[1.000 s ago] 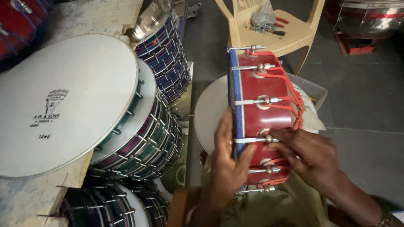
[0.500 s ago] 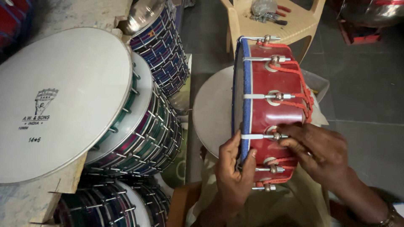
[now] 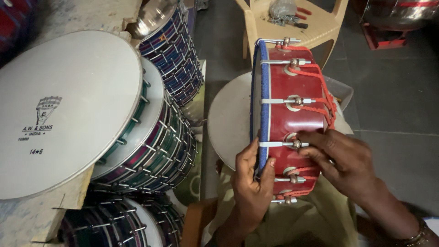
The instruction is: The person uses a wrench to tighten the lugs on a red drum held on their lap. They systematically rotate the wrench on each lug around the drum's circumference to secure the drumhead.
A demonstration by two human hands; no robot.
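A small red drum (image 3: 292,114) with a blue rim, metal tension rods and red cord stands on its edge on my lap. My left hand (image 3: 250,187) grips its blue rim near the bottom, thumb on the skin side. My right hand (image 3: 343,162) rests on the red shell, with its fingertips pinching a metal nut on one tension rod (image 3: 292,144). A loose round white drum skin (image 3: 228,121) lies behind the drum.
Several large striped drums (image 3: 155,137) with white heads are stacked at the left, one (image 3: 173,50) further back. A beige plastic chair (image 3: 292,23) with tools on it stands ahead. A red stand (image 3: 388,32) is at the top right on the dark floor.
The drum has shifted a little up and right in view and turned slightly. My right fingers have moved onto the nut of a rod; my left hand has kept its grip on the rim.
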